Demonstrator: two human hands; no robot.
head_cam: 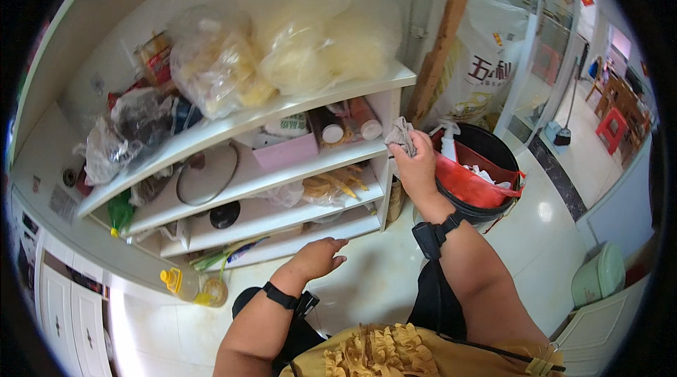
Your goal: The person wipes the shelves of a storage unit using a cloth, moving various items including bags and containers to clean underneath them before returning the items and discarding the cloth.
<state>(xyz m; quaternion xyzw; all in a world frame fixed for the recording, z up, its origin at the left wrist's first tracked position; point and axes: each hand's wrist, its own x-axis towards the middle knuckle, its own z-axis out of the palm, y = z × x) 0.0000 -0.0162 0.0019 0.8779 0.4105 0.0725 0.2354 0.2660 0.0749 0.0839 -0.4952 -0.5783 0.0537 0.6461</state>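
Note:
A crumpled grey cloth (400, 136) is gripped in my right hand (415, 163), pressed close to the right end panel of a white shelf unit (392, 112). Whether the cloth touches the panel cannot be told. My left hand (317, 259) hangs over the floor in front of the lowest shelf, fingers apart, with nothing in it. Large clear plastic bags of pale yellow food (317, 38) fill the top shelf. Below them are a pink box (288, 152), lidded containers (365, 118), a glass pot lid (208, 173) and yellow chicken feet or similar food (336, 182) in plastic.
Right of the shelf stands a black bucket (476, 207) with a red bag (470, 181) and a white spray bottle (448, 141). Oil bottles (182, 284) stand on the floor at left. A green bin (597, 276) is at right. A wooden post (444, 33) rises behind.

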